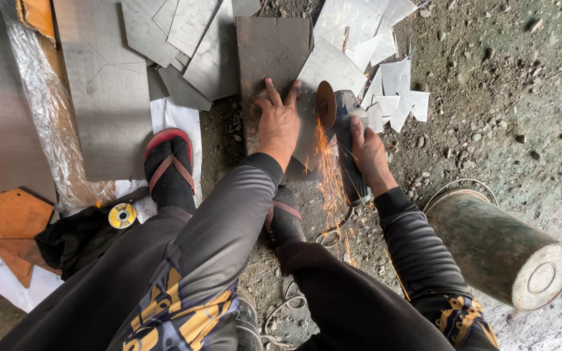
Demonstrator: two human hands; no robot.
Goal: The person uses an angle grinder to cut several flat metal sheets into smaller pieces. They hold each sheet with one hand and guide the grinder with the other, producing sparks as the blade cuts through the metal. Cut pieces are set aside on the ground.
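**Grinder gripped, sheet pinned flat**

The right hand is wrapped tight around the body of the grinder, thumb along the top, fingers curled under out of sight. The left hand grasps nothing: it lies palm down, fingers spread, pressing on the sheet, a dark rusty metal plate on the ground.

Both arms, in dark grey sleeves, reach forward and down from the bottom of the view. The left forearm runs up past the knee to a bent wrist, the hand's fingers pointing away from the person. The right forearm comes in from the lower right, wrist nearly straight, in line with the tool.

The grinder's long axis runs roughly away from the person, tilted a little to the left at the far end. Its disc sits at that far end, on edge, just right of the left hand's fingers, meeting the sheet's right edge. Sparks stream back toward the person, between the two hands.

The sheet's long axis also runs away from the person; its near end lies under a sandalled foot. The other foot stands to the left. Pale offcuts lie scattered beyond the grinder. A green drum lies on its side at the right, well apart.
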